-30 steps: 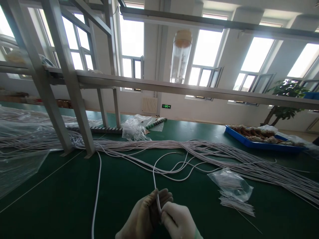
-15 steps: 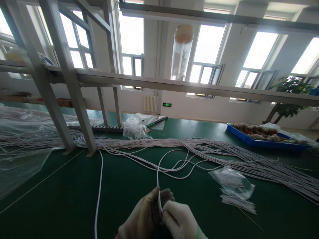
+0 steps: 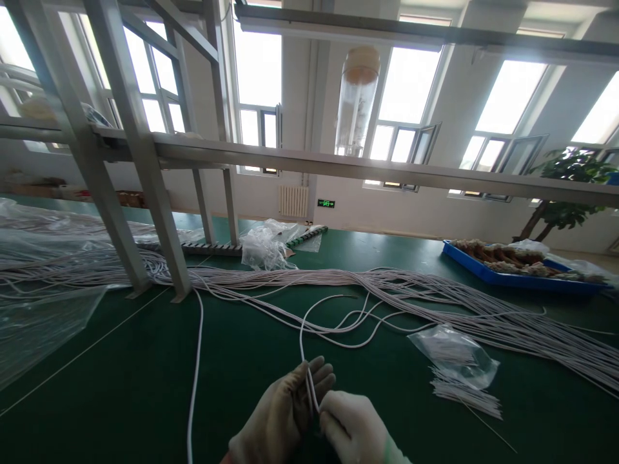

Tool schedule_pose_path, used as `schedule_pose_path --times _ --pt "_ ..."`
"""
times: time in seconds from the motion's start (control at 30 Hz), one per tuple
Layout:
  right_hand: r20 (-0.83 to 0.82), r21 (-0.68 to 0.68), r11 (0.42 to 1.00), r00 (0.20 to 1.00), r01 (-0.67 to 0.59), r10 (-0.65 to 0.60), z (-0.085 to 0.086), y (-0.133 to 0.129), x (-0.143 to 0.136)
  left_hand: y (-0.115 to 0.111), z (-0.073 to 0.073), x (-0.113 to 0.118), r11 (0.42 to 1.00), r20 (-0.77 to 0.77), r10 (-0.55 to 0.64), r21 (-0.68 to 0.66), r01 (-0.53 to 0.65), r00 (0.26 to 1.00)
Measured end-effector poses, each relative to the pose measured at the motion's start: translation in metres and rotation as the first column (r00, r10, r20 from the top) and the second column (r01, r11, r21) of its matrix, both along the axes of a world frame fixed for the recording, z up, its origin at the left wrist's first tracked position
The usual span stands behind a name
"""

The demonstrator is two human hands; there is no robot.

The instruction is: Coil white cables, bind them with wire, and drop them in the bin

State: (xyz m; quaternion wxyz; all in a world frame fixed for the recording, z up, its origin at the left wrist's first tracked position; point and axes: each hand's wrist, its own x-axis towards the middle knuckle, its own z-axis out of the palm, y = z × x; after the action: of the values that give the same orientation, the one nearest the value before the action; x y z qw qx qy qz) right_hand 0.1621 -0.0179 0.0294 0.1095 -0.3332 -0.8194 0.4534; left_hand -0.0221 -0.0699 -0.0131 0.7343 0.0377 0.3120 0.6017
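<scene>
1. Cable (image 3: pixel 302 332), white and slender: it rises in a curve from between the gloved hands, above the desk (image 3: pixel 251 380), and bends over toward the loose loops of the bundle (image 3: pixel 314 277) beyond.
2. Left hand (image 3: pixel 275 412): palm turned partly up, thumb closed against the cable, the other fingers extended and slightly apart behind it.
3. Right hand (image 3: pixel 355 425): fingers curled, pinching the cable between thumb and forefinger just beside the left palm. The pinched portion is largely hidden; whether an end lies there cannot be told.
4. Probable faults: the cable could slide out of the left palm, since the extended fingers do not wrap it; it could kink at the right fingertips if bent sharply there; its far curve could snag if drawn across the neighbouring loops.
5. Relative position: the cable runs lengthwise through the left hand, with the right hand at its nearer visible part; its curved portion lies beyond both.
</scene>
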Motion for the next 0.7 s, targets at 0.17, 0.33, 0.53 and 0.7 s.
schedule_pose_path --times 0.17,0.33,0.53,0.7 --pt "-0.022 -0.015 1.000 1.000 -0.004 0.004 0.002 0.000 0.000 0.005 0.007 0.006 0.998 0.018 -0.057 -0.033 0.058 0.998" --pt "-0.015 -0.085 0.996 1.000 0.019 -0.020 0.008 0.001 0.000 -0.002 0.017 0.002 0.995 -0.040 -0.102 0.005 0.102 0.994" --pt "-0.005 -0.085 0.996 1.000 -0.003 0.003 0.008 -0.001 -0.001 0.002 0.031 0.011 0.964 -0.105 0.187 -0.172 -0.203 0.977" --pt "0.002 -0.086 0.996 1.000 0.000 0.000 0.001 -0.001 -0.004 0.007 0.036 0.013 0.949 0.047 0.230 -0.233 -0.213 0.972"
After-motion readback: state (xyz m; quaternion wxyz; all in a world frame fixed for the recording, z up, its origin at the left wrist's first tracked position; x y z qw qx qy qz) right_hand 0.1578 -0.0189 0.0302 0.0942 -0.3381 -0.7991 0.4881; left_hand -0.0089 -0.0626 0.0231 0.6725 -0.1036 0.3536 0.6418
